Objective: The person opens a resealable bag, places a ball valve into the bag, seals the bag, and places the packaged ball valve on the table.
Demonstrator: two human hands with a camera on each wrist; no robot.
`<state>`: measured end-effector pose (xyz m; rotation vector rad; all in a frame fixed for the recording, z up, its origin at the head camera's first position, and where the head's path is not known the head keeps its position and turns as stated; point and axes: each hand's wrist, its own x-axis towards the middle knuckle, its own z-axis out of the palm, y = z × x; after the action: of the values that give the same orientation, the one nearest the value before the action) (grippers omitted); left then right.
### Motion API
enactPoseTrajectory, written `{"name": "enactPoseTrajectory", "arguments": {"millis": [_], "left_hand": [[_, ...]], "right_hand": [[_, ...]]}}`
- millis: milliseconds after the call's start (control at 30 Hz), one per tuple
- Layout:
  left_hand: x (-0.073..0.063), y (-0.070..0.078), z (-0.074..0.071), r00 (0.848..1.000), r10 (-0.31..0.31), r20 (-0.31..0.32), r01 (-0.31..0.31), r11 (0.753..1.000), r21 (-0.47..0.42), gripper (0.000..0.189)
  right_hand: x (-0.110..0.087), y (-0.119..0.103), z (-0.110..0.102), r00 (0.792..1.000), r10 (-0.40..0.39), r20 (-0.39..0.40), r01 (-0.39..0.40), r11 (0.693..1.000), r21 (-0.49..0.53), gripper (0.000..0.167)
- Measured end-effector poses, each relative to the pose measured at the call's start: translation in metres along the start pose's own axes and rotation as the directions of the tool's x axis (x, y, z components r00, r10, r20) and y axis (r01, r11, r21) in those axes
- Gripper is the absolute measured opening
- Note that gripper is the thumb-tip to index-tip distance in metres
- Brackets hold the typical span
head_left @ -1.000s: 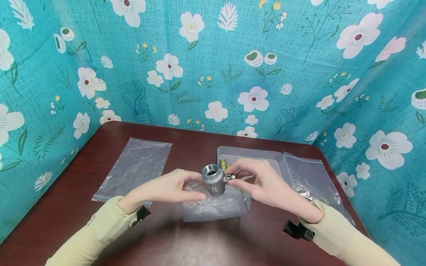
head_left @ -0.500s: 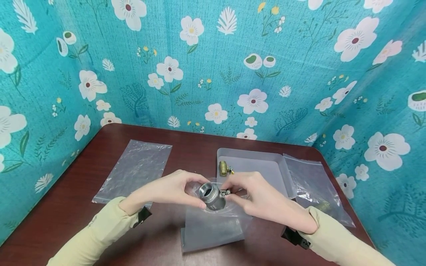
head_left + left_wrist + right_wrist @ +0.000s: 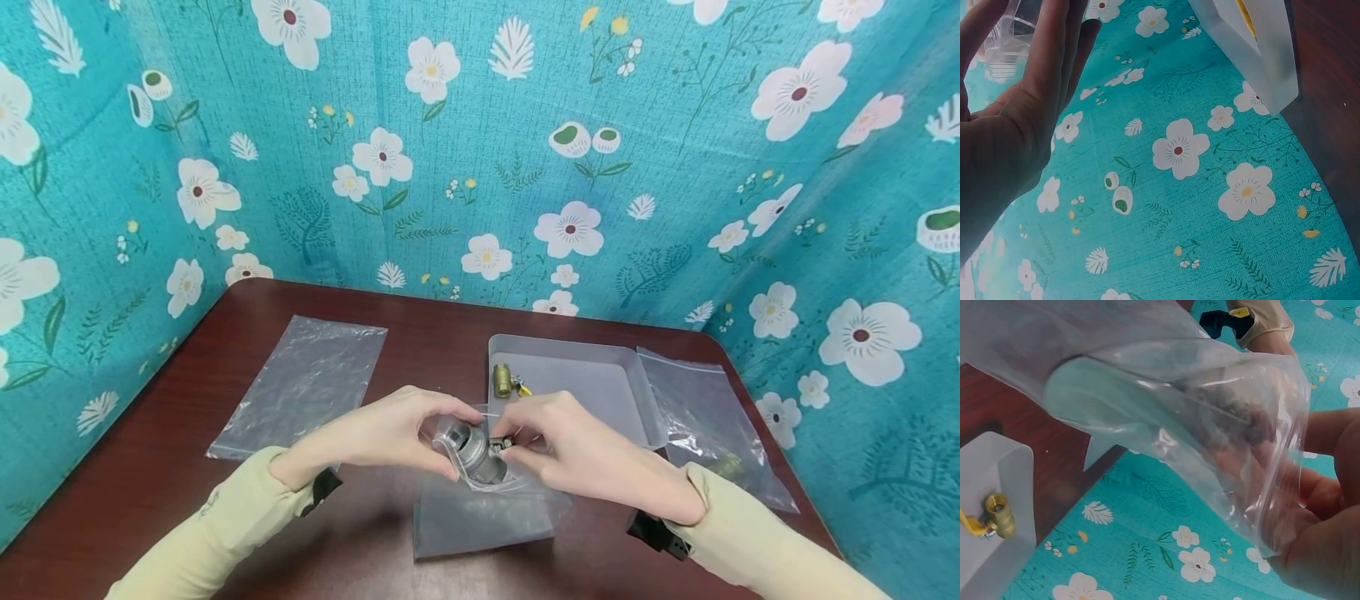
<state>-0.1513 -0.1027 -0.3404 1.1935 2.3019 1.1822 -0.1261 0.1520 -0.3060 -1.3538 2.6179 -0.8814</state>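
Observation:
A grey metal ball valve [image 3: 491,468], threaded at its open end, tilts inside the mouth of a clear zip bag [image 3: 487,525] over the table. My right hand [image 3: 566,442] pinches the valve by its small side stem. At the left of the bag's mouth, my left hand [image 3: 397,429] grips the film, fingers above and thumb below. The bag's film covers part of the valve's threaded end. In the right wrist view, the bag's zip edge lies against the fingers of my right hand [image 3: 1329,487], and the valve shows blurred through plastic.
A light grey tray [image 3: 633,350] stands behind my right hand, with a brass valve [image 3: 502,381] with a yellow handle at its left end. A flat clear bag [image 3: 307,383] lies on the left. Another clear bag [image 3: 697,408] lies right of the tray, a brass item inside.
The valve has come down and toward me and tilted into the bag. The bag's film has come up over its threaded end. Both hands have moved with it.

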Motion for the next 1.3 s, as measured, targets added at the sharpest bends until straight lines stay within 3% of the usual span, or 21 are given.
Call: {"name": "enactPoseTrajectory", "arguments": {"millis": [400,867,1067,1167,1300], "left_hand": [[0.003,0.006,-0.004,0.999,-0.038,0.017,0.036,0.997,0.070,0.057],[0.009,0.007,-0.002,1.000,-0.028,0.000,0.027,0.984,0.174,0.056],[0.009,0.006,0.000,0.999,-0.042,0.007,0.040,0.981,0.191,0.055],[0.009,0.004,0.000,0.999,-0.051,0.009,0.048,0.982,0.183,0.053],[0.008,0.002,0.001,0.997,-0.073,0.026,0.068,0.985,0.162,0.050]], "right_hand": [[0.012,-0.006,0.003,0.997,-0.011,0.071,0.019,0.993,-0.113,0.013],[0.020,-0.005,0.019,0.987,-0.035,0.155,0.068,0.975,-0.211,0.014],[0.022,-0.003,0.028,0.984,0.003,0.177,0.035,0.977,-0.209,0.012],[0.022,-0.002,0.032,0.987,0.014,0.161,0.020,0.978,-0.207,0.016],[0.021,-0.002,0.030,0.995,-0.050,0.082,0.066,0.976,-0.208,0.018]]}}
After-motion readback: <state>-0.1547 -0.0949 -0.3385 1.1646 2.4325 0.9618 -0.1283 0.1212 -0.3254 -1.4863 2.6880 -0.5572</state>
